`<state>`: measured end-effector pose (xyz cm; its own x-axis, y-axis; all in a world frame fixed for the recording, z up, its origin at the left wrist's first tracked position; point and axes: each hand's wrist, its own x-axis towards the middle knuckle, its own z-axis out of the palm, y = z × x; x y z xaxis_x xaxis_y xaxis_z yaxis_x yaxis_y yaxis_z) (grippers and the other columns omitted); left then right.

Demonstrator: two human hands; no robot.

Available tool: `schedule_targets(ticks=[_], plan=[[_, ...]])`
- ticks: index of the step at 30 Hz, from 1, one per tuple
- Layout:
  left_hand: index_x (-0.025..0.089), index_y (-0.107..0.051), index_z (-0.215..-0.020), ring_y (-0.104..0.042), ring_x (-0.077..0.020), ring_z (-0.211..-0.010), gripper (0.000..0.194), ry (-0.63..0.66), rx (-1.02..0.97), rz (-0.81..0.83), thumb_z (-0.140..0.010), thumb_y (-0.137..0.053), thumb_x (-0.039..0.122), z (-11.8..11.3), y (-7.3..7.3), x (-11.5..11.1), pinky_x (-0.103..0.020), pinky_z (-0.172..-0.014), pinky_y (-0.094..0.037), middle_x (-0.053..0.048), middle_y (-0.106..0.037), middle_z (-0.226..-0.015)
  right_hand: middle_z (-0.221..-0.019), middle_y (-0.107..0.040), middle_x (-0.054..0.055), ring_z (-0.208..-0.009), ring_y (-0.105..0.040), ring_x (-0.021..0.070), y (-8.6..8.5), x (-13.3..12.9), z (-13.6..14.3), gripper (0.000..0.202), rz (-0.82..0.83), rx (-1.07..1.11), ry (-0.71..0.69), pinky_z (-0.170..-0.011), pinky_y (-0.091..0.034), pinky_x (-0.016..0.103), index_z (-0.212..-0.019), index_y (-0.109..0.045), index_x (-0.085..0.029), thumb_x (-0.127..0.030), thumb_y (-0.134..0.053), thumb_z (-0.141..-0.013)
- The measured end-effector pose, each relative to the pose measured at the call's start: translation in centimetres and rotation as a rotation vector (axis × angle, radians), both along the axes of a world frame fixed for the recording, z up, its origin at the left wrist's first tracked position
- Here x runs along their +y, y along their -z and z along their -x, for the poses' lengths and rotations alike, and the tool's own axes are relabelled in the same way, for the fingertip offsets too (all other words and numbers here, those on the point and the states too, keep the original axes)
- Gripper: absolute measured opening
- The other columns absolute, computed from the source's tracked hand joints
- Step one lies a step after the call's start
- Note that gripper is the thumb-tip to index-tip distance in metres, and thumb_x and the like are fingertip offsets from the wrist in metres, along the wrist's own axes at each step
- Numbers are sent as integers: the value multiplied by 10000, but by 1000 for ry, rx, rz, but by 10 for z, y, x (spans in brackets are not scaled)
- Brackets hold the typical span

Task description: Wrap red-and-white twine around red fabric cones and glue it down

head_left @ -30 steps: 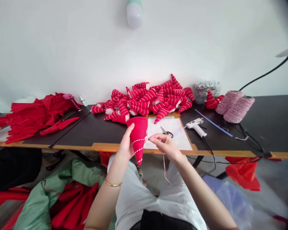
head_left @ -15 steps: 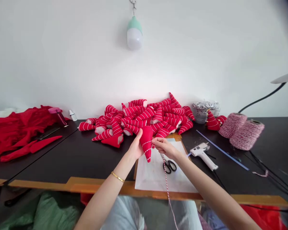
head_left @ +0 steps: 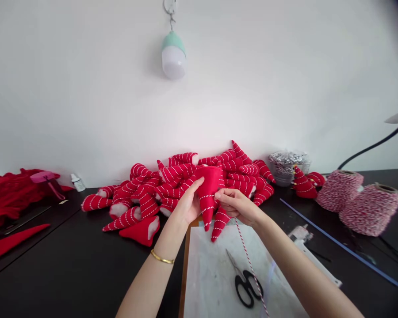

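Observation:
My left hand [head_left: 191,203] is closed round a red felt cone [head_left: 208,187], which points tip down above the board. A red-and-white twisted string crosses the cone's lower half. My right hand [head_left: 239,204] pinches this string [head_left: 243,243] at the cone's right side, and its loose length runs down toward me over the white sheet [head_left: 208,274]. Black-handled scissors [head_left: 244,282] lie beneath on the sheet. Just behind my hands is a heap of red cones [head_left: 146,194] wound with string; one cone's tip [head_left: 219,225] hangs over the sheet's far edge.
To the right lie a white glue gun [head_left: 315,254], a blue stick [head_left: 338,243] and two spools of red-and-white string [head_left: 371,212]. A plastic tub [head_left: 287,168] stands against the wall. Red cloth [head_left: 9,194] and a small bottle [head_left: 77,182] are at the left. A bulb [head_left: 174,57] hangs above.
My view has come closer and tilted up. Both hands still hold the cone and string; the cone is a little more upright, and its string-wound part looks turned slightly.

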<state>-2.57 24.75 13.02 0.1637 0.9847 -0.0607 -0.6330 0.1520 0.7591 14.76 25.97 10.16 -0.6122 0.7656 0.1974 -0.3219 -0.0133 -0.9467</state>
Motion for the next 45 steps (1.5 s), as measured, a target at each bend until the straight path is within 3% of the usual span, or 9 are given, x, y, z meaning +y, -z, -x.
schedule_targets(ticks=[5,8,11,16,20,26,38,42,45], plan=[[142,-670,-1056,-716,-235,-805,311,90,-14,-11,-882,-673,401,-2,2,1,-336,-756,-569,-88,-743,-860,-529,-272,-114,-450,-133,31,1,-2,6,372,3,-27,44,-388,-102,173,-786,-557,-165,-467,-765,-850],[192,-630,-1115,-704,-201,-830,370,8,74,-101,-805,-790,315,-5,3,-2,-337,-831,-551,-42,-737,-910,-509,-285,-116,-435,-148,30,0,-5,10,375,12,-59,65,-375,-114,165,-787,-569,-164,-472,-775,-837],[158,-641,-1067,-688,-181,-759,342,-11,146,-44,-789,-795,283,-2,6,0,-336,-812,-549,-51,-732,-856,-496,-286,-120,-426,-149,33,1,-5,8,370,52,-71,6,-361,-118,162,-784,-568,-170,-465,-787,-826],[135,-685,-1002,-718,-264,-824,372,190,116,49,-814,-726,453,13,6,9,-368,-779,-571,-113,-745,-811,-485,-295,-118,-425,-151,32,2,-1,3,366,110,-61,-47,-357,-139,165,-729,-571,-163,-429,-814,-796],[156,-692,-964,-709,-236,-752,345,171,162,39,-795,-746,451,15,4,5,-330,-697,-563,-91,-740,-771,-482,-311,-114,-434,-171,37,-1,-2,4,333,131,-16,-52,-372,-168,167,-750,-610,-155,-396,-840,-764],[168,-684,-936,-639,-139,-604,268,116,179,-39,-769,-789,349,8,0,-1,-253,-601,-506,-23,-714,-738,-482,-328,-120,-408,-169,30,-4,-7,7,342,95,7,57,-352,-175,166,-768,-611,-158,-414,-837,-760],[135,-713,-1081,-730,-269,-814,324,150,77,-2,-836,-702,347,2,2,0,-362,-756,-590,-104,-763,-847,-483,-435,-94,-414,-334,43,2,-7,21,450,156,11,210,-374,-329,170,-739,-606,-150,-459,-913,-625],[116,-708,-1089,-731,-281,-824,370,141,112,27,-850,-688,398,-2,1,-4,-366,-748,-597,-119,-761,-833,-509,-423,-97,-433,-302,20,6,-4,24,437,271,129,158,-368,-307,131,-698,-591,-138,-405,-928,-620],[107,-692,-1136,-727,-289,-865,458,130,129,19,-845,-697,460,-3,-6,-10,-373,-767,-597,-127,-757,-858,-537,-392,-108,-437,-269,6,4,-2,22,412,410,220,8,-354,-276,86,-716,-569,-143,-310,-936,-633]])
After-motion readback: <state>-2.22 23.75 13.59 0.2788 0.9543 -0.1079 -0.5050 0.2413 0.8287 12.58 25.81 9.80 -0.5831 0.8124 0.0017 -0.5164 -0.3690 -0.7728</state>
